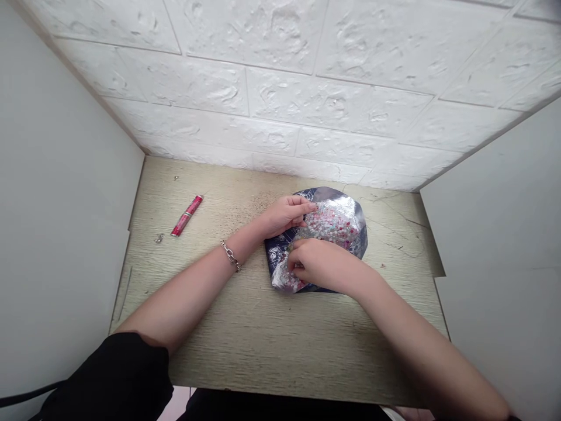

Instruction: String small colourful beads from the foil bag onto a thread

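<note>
Many small beads in pink, red, white and pale blue lie on a shiny silver sheet. Beneath it is a dark blue patterned bag or wrapper. My left hand rests over its left side, thumb and fingertips pinched together at the beads' edge; anything between them is too small to make out. Closer to me, my right hand reaches across with fingers curled down over a second group of beads. Its fingertips are partly hidden, so what they pinch cannot be made out.
A red tube with a pale band lies on the wooden table at the left. Small silvery bits are near it. Thin threads trail at the right. A white brick-patterned wall and side panels enclose the table.
</note>
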The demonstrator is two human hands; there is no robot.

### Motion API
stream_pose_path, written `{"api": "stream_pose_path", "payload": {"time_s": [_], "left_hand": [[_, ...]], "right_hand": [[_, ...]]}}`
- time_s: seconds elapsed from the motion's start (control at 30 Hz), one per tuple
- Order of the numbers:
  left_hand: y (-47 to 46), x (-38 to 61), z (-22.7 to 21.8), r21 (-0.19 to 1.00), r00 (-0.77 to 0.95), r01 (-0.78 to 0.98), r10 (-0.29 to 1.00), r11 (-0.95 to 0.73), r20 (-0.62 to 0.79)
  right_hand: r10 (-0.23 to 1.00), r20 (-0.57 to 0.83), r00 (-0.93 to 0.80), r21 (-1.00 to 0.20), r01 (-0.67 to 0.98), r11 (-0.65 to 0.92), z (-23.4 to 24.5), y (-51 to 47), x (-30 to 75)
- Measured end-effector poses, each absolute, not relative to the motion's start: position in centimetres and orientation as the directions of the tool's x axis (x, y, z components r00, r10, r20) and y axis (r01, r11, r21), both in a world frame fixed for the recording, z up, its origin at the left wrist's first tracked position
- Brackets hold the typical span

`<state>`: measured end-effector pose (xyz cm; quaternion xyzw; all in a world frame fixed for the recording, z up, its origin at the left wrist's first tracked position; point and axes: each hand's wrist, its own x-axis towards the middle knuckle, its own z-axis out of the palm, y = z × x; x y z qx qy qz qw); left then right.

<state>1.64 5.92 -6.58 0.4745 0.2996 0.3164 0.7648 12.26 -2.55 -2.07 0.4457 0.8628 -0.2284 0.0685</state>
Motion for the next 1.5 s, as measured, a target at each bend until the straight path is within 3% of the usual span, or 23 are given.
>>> {"api": "stream_pose_path", "payload": {"time_s": [0.4, 0.6, 0.7, 0.8, 0.9, 0.97, 1.03, 1.13, 1.2, 1.5], "left_hand": [[5.9, 1.6, -6.6, 0.908, 0.617, -0.208, 0.769, 0.364, -0.167], [5.9, 1.6, -6.6, 0.905, 0.618, -0.211, 0.768, 0.369, -0.169], [6.0, 1.5, -6.8, 0.902, 0.619, -0.222, 0.768, 0.370, -0.163], [6.1, 1.5, -6.9, 0.895, 0.630, -0.242, 0.762, 0.374, -0.149], [6.1, 1.5, -6.8, 0.884, 0.630, -0.258, 0.761, 0.391, -0.153], [6.1, 1.5, -6.8, 0.882, 0.623, -0.251, 0.764, 0.398, -0.167], [6.1, 1.5, -6.8, 0.885, 0.621, -0.244, 0.765, 0.397, -0.172], [6.1, 1.5, -6.7, 0.889, 0.628, -0.241, 0.761, 0.390, -0.164], [6.0, 1.4, -6.6, 0.890, 0.632, -0.234, 0.757, 0.390, -0.166], [5.8, 1.6, -6.5, 0.920, 0.623, -0.193, 0.767, 0.341, -0.153]], "right_hand": [[0.780, -0.325, -0.535, -0.138, 0.843, 0.520, -2.2, -3.2, 11.1], [0.787, -0.336, -0.517, -0.101, 0.851, 0.516, -2.3, -4.0, 10.5], [0.797, -0.281, -0.534, -0.193, 0.845, 0.498, -1.8, -3.4, 11.6], [0.832, -0.200, -0.518, -0.432, 0.808, 0.400, -1.1, -1.5, 14.2], [0.922, -0.056, -0.383, -0.709, 0.665, 0.233, -1.7, 0.9, 16.8], [0.972, 0.001, -0.237, -0.893, 0.437, 0.107, -2.9, 2.2, 17.7], [0.992, 0.019, -0.127, -0.988, 0.153, 0.039, -4.3, 3.0, 17.7], [1.000, -0.019, -0.021, -0.986, -0.166, -0.023, -5.8, 3.2, 16.6], [0.999, -0.052, 0.004, -0.954, -0.296, -0.049, -6.3, 2.9, 15.8], [0.976, -0.215, -0.044, -0.815, -0.542, -0.204, -6.8, 2.2, 14.5]]}}
